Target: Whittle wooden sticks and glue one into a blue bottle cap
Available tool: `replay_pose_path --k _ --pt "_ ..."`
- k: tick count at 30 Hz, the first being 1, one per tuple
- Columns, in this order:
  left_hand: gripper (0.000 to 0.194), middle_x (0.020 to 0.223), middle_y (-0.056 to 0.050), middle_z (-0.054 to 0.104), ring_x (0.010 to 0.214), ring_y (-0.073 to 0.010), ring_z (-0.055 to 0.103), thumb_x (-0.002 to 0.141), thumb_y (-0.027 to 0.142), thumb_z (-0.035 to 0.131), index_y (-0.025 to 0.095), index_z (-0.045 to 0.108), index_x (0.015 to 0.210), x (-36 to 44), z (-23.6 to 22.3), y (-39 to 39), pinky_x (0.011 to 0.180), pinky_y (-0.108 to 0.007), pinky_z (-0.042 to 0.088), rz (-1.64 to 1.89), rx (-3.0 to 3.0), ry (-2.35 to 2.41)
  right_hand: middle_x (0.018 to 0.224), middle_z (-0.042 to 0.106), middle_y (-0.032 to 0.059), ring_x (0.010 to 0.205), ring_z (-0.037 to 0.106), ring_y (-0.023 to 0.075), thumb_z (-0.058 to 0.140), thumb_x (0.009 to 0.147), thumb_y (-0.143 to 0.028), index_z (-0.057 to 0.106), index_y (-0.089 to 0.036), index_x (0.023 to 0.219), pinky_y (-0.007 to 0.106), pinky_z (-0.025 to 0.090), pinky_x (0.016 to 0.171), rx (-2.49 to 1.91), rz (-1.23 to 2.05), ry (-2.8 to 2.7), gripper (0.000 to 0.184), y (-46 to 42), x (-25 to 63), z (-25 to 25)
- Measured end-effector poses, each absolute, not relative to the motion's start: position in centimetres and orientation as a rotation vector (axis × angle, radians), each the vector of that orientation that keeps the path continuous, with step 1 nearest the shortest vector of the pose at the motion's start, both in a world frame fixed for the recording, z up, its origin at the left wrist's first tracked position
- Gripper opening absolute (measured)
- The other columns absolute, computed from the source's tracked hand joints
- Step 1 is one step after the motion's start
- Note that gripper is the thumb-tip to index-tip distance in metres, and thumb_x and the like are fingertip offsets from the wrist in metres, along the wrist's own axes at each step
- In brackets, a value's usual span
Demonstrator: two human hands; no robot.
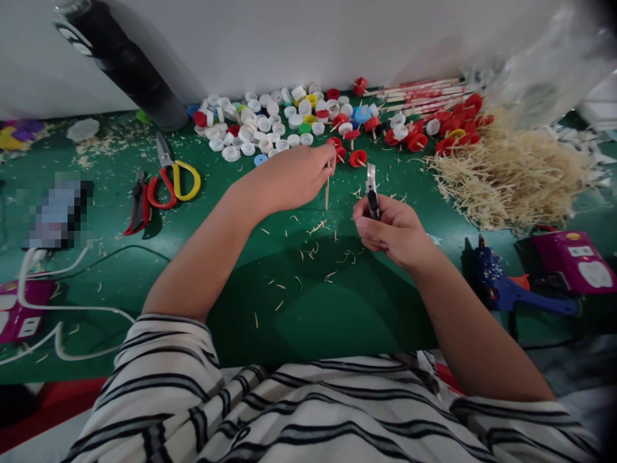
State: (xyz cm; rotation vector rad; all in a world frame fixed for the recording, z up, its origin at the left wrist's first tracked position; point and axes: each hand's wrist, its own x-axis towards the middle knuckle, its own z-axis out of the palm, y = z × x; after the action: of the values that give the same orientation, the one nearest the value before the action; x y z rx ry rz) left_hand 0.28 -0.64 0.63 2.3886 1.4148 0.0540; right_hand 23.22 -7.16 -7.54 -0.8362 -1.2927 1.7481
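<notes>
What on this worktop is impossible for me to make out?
In the head view:
Thin pale wooden stick: its upper end is covered by the left fingers.
Black utility knife with a silver blade: its lower handle is hidden in the right fingers.
Black rectangular phone: its screen is blurred by pixelation.
Magenta box at left: cut off by the picture's left edge.

Cutter blade point(371, 173): shiny metal. Stick point(327, 193): bare wood. Caps point(263, 125): smooth plastic. Shirt point(328, 418): matt cloth. Tabletop point(308, 315): smooth, faint sheen.
</notes>
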Motion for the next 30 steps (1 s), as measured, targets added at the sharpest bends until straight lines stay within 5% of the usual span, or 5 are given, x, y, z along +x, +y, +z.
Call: replay_pose_path --k 30 --pt "0.034 0.093 -0.01 0.068 0.098 -0.0302 0.07 0.111 0.04 0.042 0.022 0.067 0.126 0.52 0.74 -0.82 0.093 -0.043 0.052 0.064 2.381 1.438 0.058 0.04 -0.0092 0.048 0.025 0.0053 0.074 0.079 -0.019 0.06 -0.023 0.086 0.023 0.018 0.044 -0.865 1.783 -1.22 0.016 -7.22 23.06 -6.75"
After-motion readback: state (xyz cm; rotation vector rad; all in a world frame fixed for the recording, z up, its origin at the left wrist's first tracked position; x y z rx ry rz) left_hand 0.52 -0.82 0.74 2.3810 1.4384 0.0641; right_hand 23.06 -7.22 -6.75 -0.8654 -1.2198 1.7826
